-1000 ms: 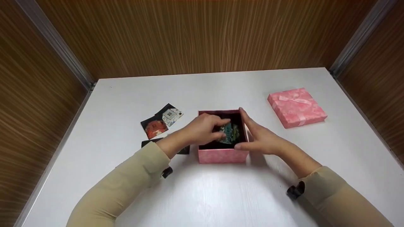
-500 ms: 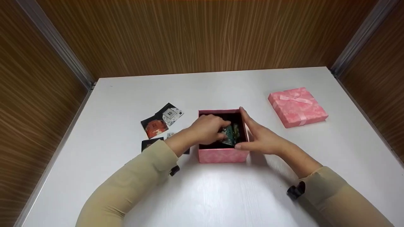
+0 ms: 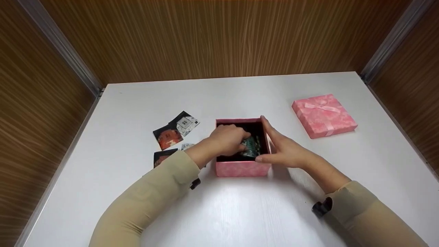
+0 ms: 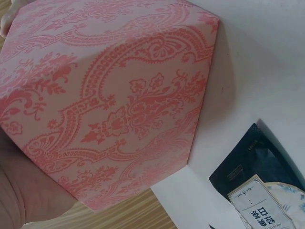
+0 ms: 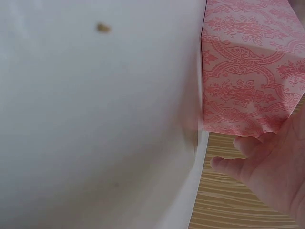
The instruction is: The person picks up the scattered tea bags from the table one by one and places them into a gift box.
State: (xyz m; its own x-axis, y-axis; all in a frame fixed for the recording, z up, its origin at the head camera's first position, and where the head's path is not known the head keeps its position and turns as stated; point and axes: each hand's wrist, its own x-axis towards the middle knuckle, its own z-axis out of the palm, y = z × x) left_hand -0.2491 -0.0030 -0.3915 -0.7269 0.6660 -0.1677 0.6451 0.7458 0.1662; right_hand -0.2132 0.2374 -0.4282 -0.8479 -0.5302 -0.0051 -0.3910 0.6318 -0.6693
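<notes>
A pink patterned gift box (image 3: 241, 169) stands lidless in the middle, its inside dark. My left hand (image 3: 228, 140) reaches into it over the left rim, thumb and index finger pinching a green tea sachet (image 3: 250, 148); the other fingers are hidden. Another, yellow-green sachet (image 3: 258, 144) shows beside it at the box's right wall. My right hand (image 3: 284, 151) grips the box along its right side, index finger at the far corner and thumb over the near rim. In the right wrist view, more fingers (image 5: 228, 167) hang apart from the patterned wall.
Left of the box lie several flat tea sachets: a red one (image 3: 168, 138), a white-and-black one (image 3: 187, 124) and a dark one (image 3: 162, 156) partly under my left sleeve. The pink lid (image 3: 325, 116) with a ribbon bow lies at the right. Wood-grain panels (image 3: 219, 37) enclose the white table.
My left hand has shifted slightly right inside the box, with the green sachet moving toward the right wall and covering more of the yellow-green one. My right hand stays on the box.
</notes>
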